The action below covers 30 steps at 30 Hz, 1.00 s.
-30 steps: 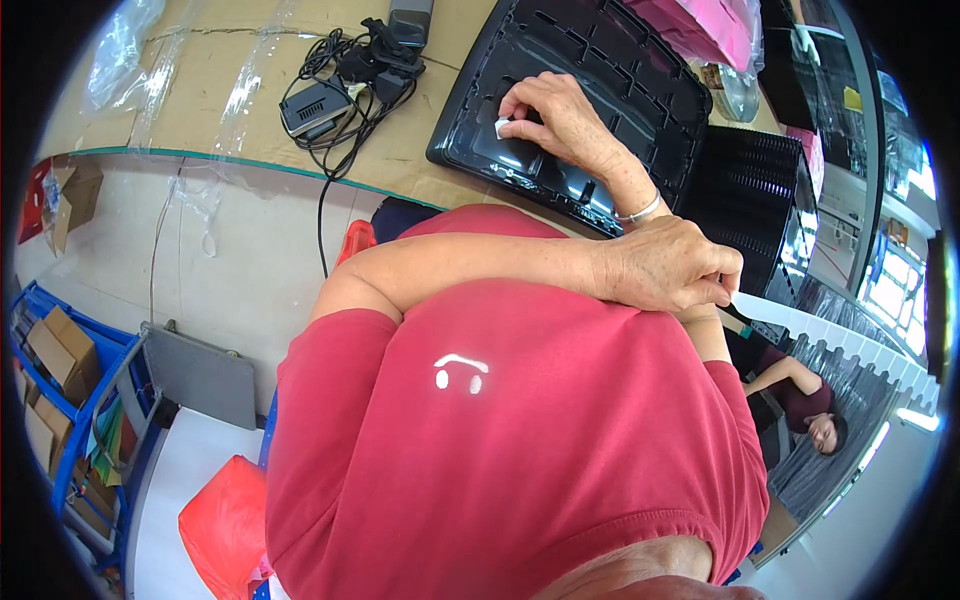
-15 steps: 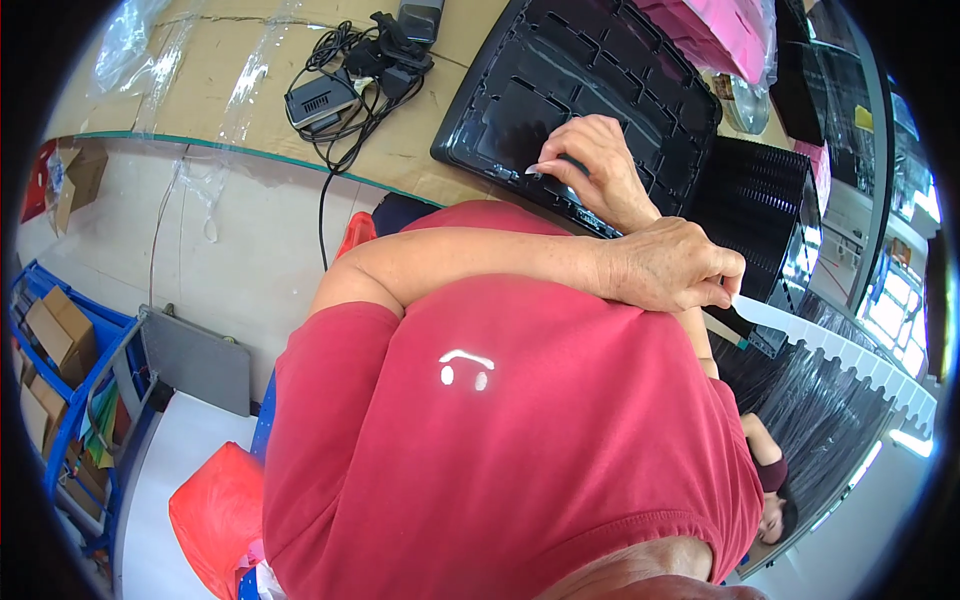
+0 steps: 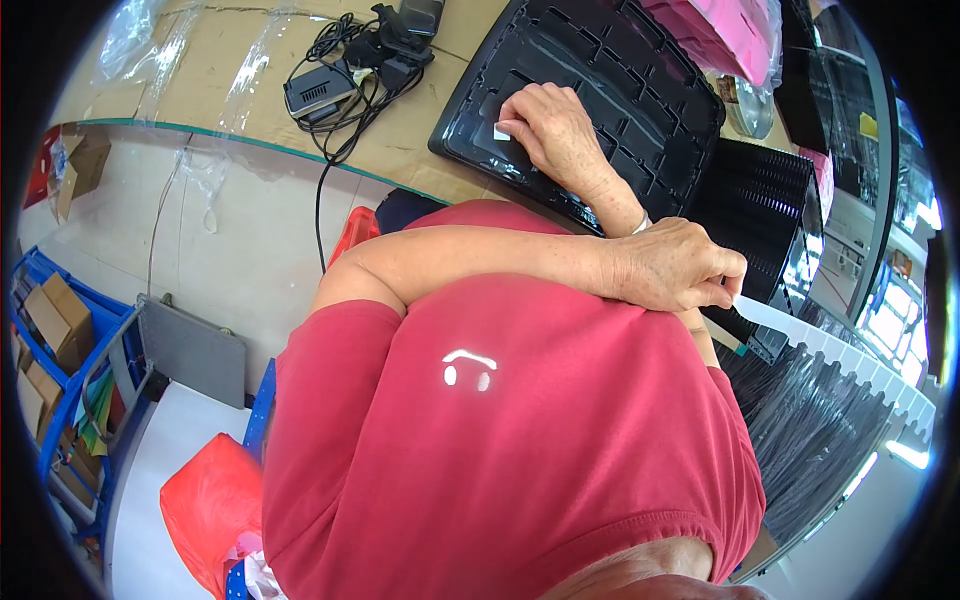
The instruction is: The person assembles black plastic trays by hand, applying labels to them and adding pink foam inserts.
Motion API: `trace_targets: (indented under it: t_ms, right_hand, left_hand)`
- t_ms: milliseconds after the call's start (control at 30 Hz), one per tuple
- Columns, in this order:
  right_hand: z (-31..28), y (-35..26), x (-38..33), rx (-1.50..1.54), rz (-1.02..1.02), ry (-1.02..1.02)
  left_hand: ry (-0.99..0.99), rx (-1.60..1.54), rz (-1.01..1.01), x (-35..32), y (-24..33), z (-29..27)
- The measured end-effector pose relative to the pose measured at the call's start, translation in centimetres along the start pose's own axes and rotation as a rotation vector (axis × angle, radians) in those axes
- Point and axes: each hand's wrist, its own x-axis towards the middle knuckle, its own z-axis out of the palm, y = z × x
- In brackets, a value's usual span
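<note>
Bright, sharp; heavy fisheye edge distortion.

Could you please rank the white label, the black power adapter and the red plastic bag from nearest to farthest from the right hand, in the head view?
From the right hand:
1. White label, at its fingertips on the black tray.
2. Black power adapter, left on the bench.
3. Red plastic bag, down on the floor.

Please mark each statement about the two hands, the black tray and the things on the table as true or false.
1. The right hand presses a small white piece on the black tray. True.
2. The left hand lies flat on the tray. False: it is crossed over the body and pinches a white strip beside the tray.
3. A black adapter with cables lies on the cardboard-covered table. True.
4. The tray is white. False: it is black.
</note>
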Motion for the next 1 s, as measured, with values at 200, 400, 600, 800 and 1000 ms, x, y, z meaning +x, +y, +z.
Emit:
trace_targets:
  t_ms: [200, 400, 600, 800, 1000]
  right_hand:
    - [0.3, 0.1, -0.2, 0.056, 0.069, 0.039]
    - [-0.7, 0.1, 0.5, 0.146, 0.157, -0.075]
    - [-0.6, 1.6, 0.7, 0.168, 0.068, -0.123]
    - [-0.5, 0.5, 0.9, 0.111, 0.075, -0.073]
    - [1.3, 0.3, -0.1, 0.116, 0.083, 0.137]
  left_hand:
    - [0.005, -0.017, -0.007, 0.0, -0.1, 0.1]
    - [-0.017, -0.009, -0.013, 0.1, 0.1, 0.0]
    - [-0.041, -0.009, -0.002, 0.0, 0.2, -0.1]
    - [-0.059, -0.008, -0.017, -0.1, 0.5, -0.4]
    - [-0.083, -0.043, -0.076, 0.0, 0.7, 0.4]
